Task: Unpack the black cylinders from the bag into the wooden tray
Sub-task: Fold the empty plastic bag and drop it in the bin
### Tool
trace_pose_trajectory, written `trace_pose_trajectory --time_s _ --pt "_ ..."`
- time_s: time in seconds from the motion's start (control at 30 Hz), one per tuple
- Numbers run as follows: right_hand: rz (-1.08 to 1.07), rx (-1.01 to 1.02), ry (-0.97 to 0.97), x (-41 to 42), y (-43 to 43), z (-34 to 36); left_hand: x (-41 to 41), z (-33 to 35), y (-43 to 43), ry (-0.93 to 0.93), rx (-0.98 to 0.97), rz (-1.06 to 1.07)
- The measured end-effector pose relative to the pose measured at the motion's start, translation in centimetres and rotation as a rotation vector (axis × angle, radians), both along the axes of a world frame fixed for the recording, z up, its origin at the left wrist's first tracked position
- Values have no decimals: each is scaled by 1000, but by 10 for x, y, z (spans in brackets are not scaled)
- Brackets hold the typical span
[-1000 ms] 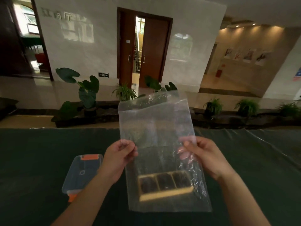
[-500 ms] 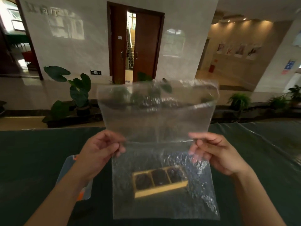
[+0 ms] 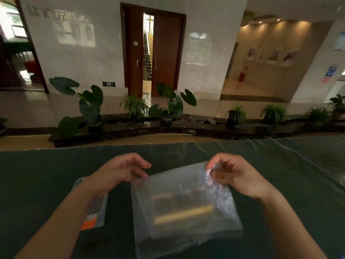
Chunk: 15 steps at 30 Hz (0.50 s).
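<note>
A clear bubble-wrap bag hangs low over the dark green table, blurred by motion. My right hand pinches its upper right corner. My left hand rests at its upper left corner with fingers partly spread; whether it grips is unclear. Through the bag shows the wooden tray on the table, blurred. The dark shapes in its compartments look like the black cylinders.
A clear plastic box with orange latches lies on the table under my left forearm. The table's far edge runs across the middle of the view. Beyond it are potted plants and a brown double door.
The bag has dropped from held upright in front of me to low over the tray. Both hands have come down and closer together.
</note>
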State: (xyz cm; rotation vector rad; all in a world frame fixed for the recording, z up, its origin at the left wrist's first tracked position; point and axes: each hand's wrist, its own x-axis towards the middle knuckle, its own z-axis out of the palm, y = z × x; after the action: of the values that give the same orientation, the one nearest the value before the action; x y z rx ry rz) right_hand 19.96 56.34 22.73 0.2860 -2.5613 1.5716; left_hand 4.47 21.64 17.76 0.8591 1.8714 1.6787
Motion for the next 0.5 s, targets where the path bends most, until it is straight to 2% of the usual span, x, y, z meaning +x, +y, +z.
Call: trace_pose_trajectory --time_s 0.1,0.17,0.23,0.3,0.4,0.5 --pt "125 192 62 0 -9 22 13 32 32 155 -223 -172" --pt "169 208 89 -4 -16 30 25 43 58 272 -289 -249" --pt "160 47 103 -6 -15 32 36 44 75 285 -207 -255" --pt "93 -234 51 0 1 31 42 37 81 216 -73 -177" --pt "-48 -570 -107 18 42 11 55 17 85 -10 126 -22" --pt "95 -864 -249 41 50 -35 71 -11 99 -280 258 68"
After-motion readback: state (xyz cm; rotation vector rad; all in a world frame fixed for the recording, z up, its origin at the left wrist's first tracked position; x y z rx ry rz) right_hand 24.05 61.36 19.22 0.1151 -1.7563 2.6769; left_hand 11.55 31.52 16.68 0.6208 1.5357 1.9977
